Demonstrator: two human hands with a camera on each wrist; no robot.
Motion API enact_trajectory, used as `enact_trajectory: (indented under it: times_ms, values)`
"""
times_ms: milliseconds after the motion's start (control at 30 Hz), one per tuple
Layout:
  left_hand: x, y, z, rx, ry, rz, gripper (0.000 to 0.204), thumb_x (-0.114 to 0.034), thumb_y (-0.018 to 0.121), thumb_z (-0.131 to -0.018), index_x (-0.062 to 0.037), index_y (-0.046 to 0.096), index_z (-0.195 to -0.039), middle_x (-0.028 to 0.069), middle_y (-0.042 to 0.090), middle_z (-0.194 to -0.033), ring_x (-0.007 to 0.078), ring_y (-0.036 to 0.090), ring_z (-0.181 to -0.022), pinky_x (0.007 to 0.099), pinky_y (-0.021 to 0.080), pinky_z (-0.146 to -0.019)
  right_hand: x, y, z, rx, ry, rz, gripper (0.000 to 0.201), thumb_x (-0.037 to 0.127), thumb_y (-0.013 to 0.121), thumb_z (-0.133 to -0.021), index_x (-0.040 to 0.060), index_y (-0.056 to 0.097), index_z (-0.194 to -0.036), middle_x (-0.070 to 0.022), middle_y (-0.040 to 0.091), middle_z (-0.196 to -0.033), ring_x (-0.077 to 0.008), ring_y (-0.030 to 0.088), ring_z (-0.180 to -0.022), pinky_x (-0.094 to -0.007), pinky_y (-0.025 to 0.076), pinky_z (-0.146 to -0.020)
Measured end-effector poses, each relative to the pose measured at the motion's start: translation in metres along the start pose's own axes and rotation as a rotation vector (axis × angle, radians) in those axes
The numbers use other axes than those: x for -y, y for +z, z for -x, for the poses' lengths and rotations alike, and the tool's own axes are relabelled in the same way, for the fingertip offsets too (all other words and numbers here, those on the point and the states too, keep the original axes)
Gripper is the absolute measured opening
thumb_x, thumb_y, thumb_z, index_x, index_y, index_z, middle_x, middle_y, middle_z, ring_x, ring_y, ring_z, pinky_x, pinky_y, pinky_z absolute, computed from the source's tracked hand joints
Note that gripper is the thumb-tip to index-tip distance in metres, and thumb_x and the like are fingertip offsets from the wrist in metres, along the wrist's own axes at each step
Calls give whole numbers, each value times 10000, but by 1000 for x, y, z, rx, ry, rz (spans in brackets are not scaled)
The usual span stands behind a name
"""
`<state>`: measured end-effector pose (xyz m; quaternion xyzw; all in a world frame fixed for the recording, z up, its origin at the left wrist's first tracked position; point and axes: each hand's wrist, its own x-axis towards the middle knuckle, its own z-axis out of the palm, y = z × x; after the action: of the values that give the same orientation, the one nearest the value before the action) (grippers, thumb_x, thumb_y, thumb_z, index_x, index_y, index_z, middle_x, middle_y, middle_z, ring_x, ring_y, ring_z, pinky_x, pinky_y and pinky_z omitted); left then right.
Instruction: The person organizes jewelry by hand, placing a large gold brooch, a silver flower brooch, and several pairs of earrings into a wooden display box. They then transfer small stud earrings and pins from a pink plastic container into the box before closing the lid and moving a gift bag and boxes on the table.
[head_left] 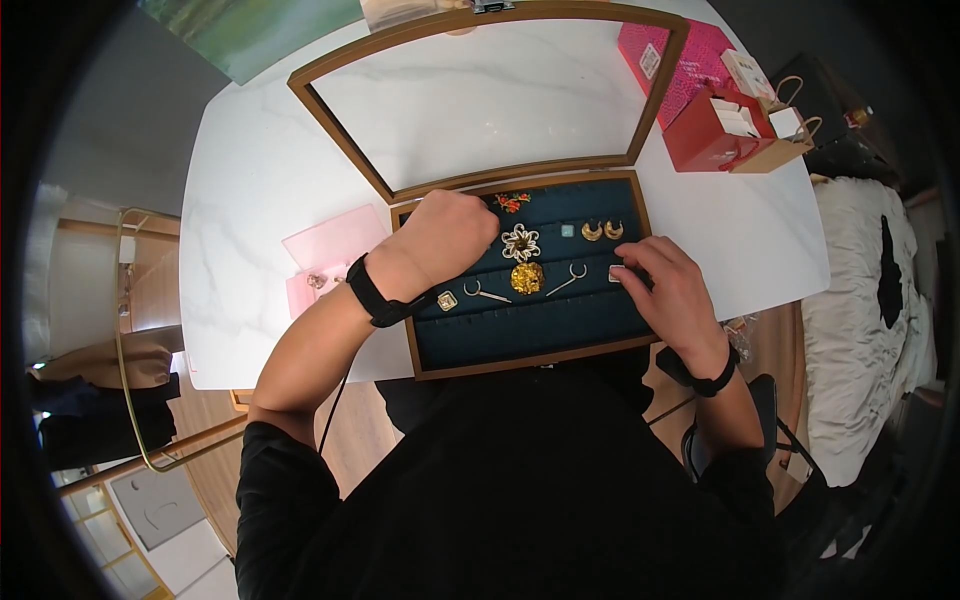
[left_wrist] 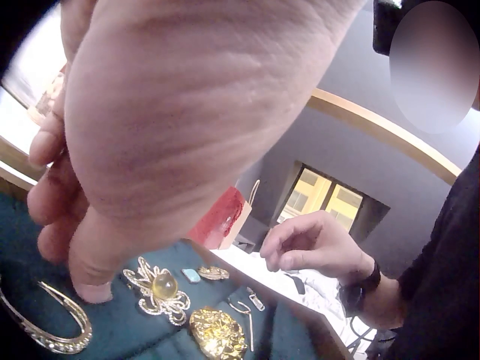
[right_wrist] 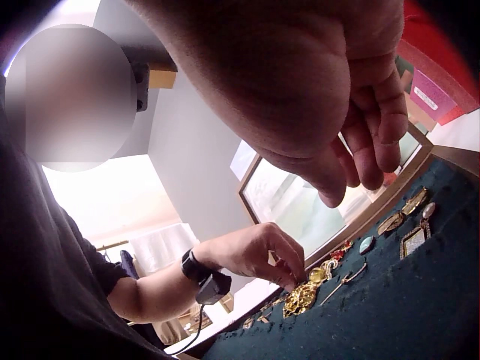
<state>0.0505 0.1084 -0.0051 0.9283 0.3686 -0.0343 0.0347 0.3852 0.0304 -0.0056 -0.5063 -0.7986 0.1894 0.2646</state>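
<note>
A wooden jewellery box (head_left: 528, 372) with dark green lining lies before me, its glass lid (head_left: 490, 100) raised. My left hand (head_left: 445, 235) reaches over its back left part, thumb and fingertips down by the lining; whether they pinch anything I cannot tell. A sparkling hoop-shaped piece (left_wrist: 56, 330) lies beside that thumb. Right of the hand are a red brooch (head_left: 513, 202), a flower brooch (head_left: 520, 243) and a gold nugget-like brooch (head_left: 527, 278). Loosely bent, my right hand (head_left: 672, 295) hovers at the right edge, nothing between its fingers, near a square-framed drop earring (right_wrist: 415, 241).
A pale blue stone (head_left: 568, 230) and gold earrings (head_left: 592, 231) sit toward the box's right. On the white table (head_left: 235, 220), an opened pink box (head_left: 335, 238) stands left. A red bag (head_left: 700, 135) and a magenta box (head_left: 690, 60) stand at the back right.
</note>
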Motion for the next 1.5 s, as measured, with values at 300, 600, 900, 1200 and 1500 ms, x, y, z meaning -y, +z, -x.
enact_trajectory:
  times_ms: [300, 600, 900, 1200, 1500]
  values:
    - [-12, -1, 3, 3, 56, -168, 97, -110, 722, -822, -94, 781, -747, 97, 748, -864, 301, 779, -880, 421, 629, -769, 2, 1, -1, 0, -11, 2, 233, 96, 846, -971, 28, 768, -1180, -108, 721, -988, -300, 714, -897, -401, 581, -773]
    - [-12, 1, 7, -10, 46, -135, 125, -124, 715, -849, -94, 773, -743, 100, 744, -869, 311, 776, -883, 423, 622, -789, 2, 1, -1, 7, -29, 10, 240, 94, 853, -961, 21, 765, -1172, -113, 717, -985, -313, 712, -902, -409, 583, -797]
    - [-4, -4, 13, -28, 7, -95, 126, -186, 802, -873, -75, 794, -814, 105, 741, -888, 325, 769, -911, 438, 627, -815, 5, 1, -6, 32, -73, 20, 206, 123, 837, -974, 31, 752, -1137, -122, 705, -1026, -349, 704, -932, -434, 596, -807]
    - [7, -16, 28, -74, -74, 0, 154, -191, 823, -910, -40, 792, -917, 124, 743, -945, 359, 745, -925, 470, 616, -830, -5, 19, -57, 181, -237, 96, 213, 81, 819, -945, 26, 759, -1142, -116, 705, -1063, -351, 690, -1041, -449, 584, -889]
    - [-8, -35, 73, -189, -184, 101, 160, -151, 857, -875, -33, 793, -962, 111, 719, -914, 347, 731, -891, 465, 600, -802, -15, 32, -95, 424, -360, 184, 256, 15, 826, -887, 19, 770, -1136, -120, 721, -1087, -353, 690, -1098, -467, 577, -955]
